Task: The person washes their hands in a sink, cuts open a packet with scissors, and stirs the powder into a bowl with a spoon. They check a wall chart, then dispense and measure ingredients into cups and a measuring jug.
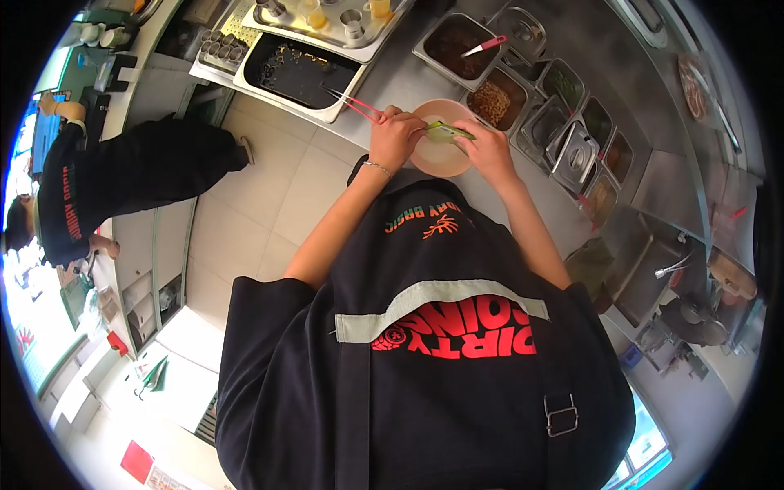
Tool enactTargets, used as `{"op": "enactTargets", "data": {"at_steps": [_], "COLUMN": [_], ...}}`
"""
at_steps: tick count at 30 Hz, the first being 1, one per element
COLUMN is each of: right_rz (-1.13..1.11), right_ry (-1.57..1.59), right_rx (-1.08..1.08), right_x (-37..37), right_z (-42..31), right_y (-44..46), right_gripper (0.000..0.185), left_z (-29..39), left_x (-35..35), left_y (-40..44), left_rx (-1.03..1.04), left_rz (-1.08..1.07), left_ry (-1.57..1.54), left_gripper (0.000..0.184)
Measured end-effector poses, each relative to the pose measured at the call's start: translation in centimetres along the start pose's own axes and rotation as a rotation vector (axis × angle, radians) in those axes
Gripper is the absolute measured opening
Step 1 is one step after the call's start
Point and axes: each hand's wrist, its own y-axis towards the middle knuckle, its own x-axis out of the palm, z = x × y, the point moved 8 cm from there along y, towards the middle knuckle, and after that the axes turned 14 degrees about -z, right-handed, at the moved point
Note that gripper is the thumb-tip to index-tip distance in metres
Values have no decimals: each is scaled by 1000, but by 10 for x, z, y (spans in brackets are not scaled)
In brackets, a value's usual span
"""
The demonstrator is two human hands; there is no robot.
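Both of my hands are closed on a slim green packet point(443, 128), holding it by its two ends above a pale pink bowl point(441, 162). My left hand point(396, 140) pinches the packet's left end. A pair of pink-handled tongs point(357, 104) also runs out from this hand, its metal tips pointing toward the black tray. My right hand point(488, 151) grips the other end between thumb and fingers. Something pale lies in the bowl. Whether the packet is torn cannot be made out.
Ahead stands a black tray point(276, 88) with small bits in it. Right of the bowl are steel pans of dark sauce point(453, 51) with a red-handled utensil, brown pieces point(496, 100) and greens point(562, 84). A sink point(649, 253) is farther right. A co-worker point(122, 175) stands at the left counter.
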Motion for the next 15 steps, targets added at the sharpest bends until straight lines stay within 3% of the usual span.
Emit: {"op": "enactTargets", "data": {"at_steps": [4, 6, 7, 9, 12, 15], "right_rz": [61, 110, 123, 160, 198, 212], "right_ry": [-27, -9, -6, 3, -32, -45], "right_rx": [-10, -31, -29, -64, -99, -130], "right_x": [-2, -4, -5, -6, -5, 1], "right_z": [6, 7, 8, 8, 11, 13], "right_y": [-1, -1, 0, -1, -1, -11], "right_gripper": [25, 26, 26, 25, 23, 21], "left_z": [-5, 3, 9, 29, 53, 57], "left_x": [13, 9, 4, -12, -17, 4], "left_y": [5, 9, 12, 14, 19, 27], "left_rx": [15, 48, 60, 154, 271, 263], "left_rz": [-48, -32, -38, 16, -65, -124], "left_ry": [-92, -195, -189, -179, -262, -226], "left_gripper": [17, 39, 39, 64, 74, 71]}}
